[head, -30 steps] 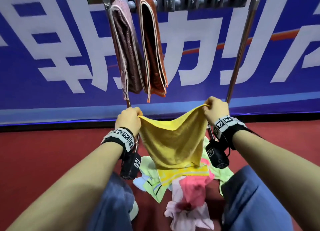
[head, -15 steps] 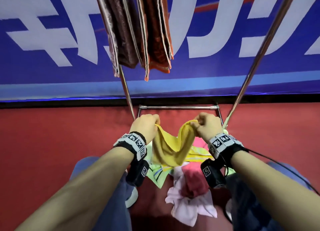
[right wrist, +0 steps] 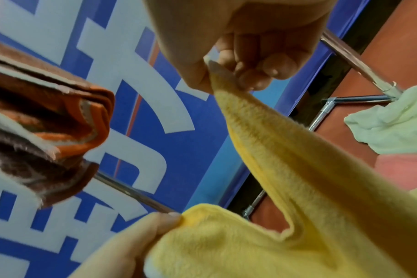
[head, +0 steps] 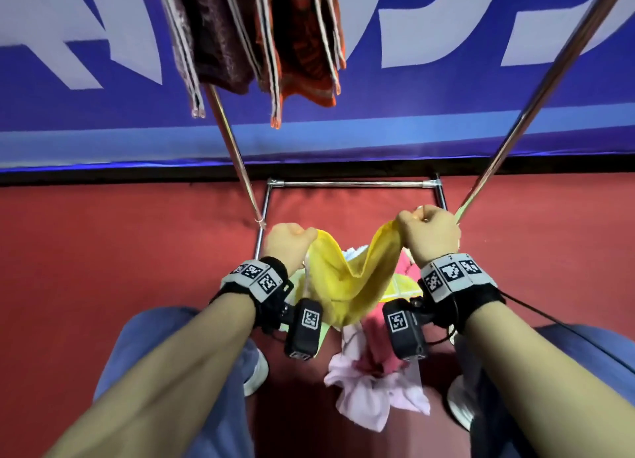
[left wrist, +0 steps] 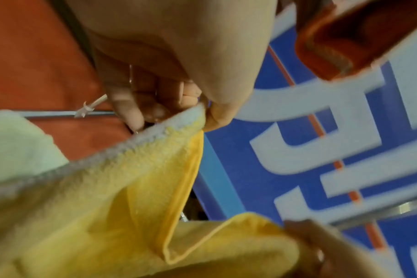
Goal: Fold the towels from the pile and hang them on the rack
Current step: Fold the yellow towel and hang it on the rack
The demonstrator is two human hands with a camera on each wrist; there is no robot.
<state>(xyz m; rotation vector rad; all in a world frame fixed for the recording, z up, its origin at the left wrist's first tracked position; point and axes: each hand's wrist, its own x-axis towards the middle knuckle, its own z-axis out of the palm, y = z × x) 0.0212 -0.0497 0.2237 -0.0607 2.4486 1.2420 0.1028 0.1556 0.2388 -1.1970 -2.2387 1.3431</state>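
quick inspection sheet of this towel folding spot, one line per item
surface: red floor, the pile lies on it between the person's legs
job's things: yellow towel held up at two corners, sagging in the middle; pile of towels in pink, white and pale green below it; brown towel and orange towel already hanging on the rack
clutter: nothing seen
hands: left hand pinches one corner of the yellow towel, right hand pinches the other
cables: thin black cable trailing from the right wrist band
surroundings: blue banner with large white characters behind the rack
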